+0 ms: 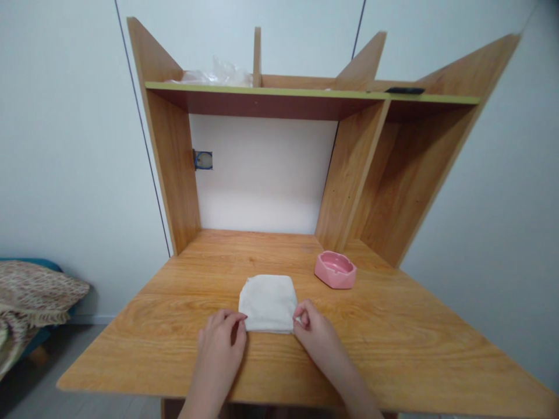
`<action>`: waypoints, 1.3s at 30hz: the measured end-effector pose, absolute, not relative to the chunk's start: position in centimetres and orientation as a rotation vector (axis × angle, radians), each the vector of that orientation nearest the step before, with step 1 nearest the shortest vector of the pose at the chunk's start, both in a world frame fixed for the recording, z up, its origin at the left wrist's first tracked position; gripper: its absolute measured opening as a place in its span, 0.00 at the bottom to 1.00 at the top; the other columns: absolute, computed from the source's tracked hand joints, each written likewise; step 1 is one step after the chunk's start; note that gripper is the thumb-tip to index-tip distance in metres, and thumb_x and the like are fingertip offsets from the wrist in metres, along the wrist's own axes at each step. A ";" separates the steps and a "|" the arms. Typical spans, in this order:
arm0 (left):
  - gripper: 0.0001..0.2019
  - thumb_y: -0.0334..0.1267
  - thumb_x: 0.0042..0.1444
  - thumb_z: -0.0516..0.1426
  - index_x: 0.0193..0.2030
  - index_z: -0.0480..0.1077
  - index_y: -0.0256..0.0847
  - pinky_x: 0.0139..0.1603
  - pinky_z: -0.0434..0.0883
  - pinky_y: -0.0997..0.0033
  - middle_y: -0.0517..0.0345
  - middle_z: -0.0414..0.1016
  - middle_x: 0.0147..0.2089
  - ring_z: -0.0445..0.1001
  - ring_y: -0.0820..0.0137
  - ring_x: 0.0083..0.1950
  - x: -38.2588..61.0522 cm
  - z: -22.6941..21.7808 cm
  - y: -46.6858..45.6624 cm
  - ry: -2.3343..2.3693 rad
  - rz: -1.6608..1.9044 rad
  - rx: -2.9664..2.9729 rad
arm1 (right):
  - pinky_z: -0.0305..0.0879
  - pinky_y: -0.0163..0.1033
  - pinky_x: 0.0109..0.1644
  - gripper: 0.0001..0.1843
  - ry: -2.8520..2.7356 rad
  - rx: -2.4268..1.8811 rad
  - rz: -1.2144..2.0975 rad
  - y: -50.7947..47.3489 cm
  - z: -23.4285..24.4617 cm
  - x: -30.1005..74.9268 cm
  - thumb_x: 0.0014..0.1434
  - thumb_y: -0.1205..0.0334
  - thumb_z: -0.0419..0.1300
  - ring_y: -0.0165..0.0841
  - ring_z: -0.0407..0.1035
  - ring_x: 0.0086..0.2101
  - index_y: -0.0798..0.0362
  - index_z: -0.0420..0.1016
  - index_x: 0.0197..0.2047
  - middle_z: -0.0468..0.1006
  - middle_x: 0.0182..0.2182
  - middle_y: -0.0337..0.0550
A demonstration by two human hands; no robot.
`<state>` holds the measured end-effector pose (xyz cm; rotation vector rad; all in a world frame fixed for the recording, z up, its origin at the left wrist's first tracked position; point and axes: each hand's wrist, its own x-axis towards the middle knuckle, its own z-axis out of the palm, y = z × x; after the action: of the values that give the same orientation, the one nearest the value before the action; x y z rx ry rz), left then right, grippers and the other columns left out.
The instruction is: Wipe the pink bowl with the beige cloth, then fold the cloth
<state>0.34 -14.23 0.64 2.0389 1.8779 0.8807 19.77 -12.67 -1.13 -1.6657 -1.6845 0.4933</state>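
A folded white cloth (268, 301) lies flat near the middle of the wooden desk (393, 343). My left hand (220, 337) rests at the cloth's near left corner, fingers curled and pinching its edge. My right hand (312, 329) pinches the near right corner with fingertips pressed together. Both hands sit on the desk surface at the cloth's front edge.
A pink ashtray (335, 269) stands to the right behind the cloth. The desk has a hutch with upright dividers and a shelf (305, 93) carrying clear plastic (218, 74) and a dark flat object (404, 90). A patterned blanket (30, 294) lies at the left.
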 end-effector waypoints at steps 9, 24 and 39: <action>0.12 0.35 0.57 0.47 0.40 0.70 0.42 0.48 0.61 0.63 0.53 0.68 0.47 0.64 0.65 0.49 10.3 0.4 -16.2 1.571 0.691 2.330 | 0.55 0.37 0.30 0.04 -1.595 -2.111 -0.109 -16.8 -1.6 28.6 0.52 0.62 0.48 0.36 0.69 0.28 0.49 0.62 0.29 0.72 0.23 0.40; 0.16 0.46 0.57 0.48 0.48 0.65 0.43 0.53 0.61 0.62 0.56 0.64 0.53 0.60 0.65 0.52 16.1 1.2 -16.5 1.269 0.609 2.420 | 0.60 0.49 0.37 0.13 -1.579 -2.442 -0.414 -17.4 1.6 32.8 0.57 0.58 0.46 0.47 0.69 0.40 0.52 0.67 0.40 0.75 0.38 0.52; 0.17 0.38 0.58 0.43 0.40 0.71 0.34 0.41 0.68 0.64 0.42 0.75 0.40 0.74 0.59 0.43 4.1 7.1 -4.3 1.794 0.190 2.572 | 0.63 0.41 0.40 0.17 -2.315 -1.964 0.021 -6.3 6.6 16.4 0.60 0.68 0.42 0.42 0.71 0.41 0.59 0.67 0.46 0.75 0.41 0.57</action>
<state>4.11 -4.26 7.11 2.5721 1.7941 0.1898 16.35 -6.32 6.57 -1.9638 -2.3154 0.0208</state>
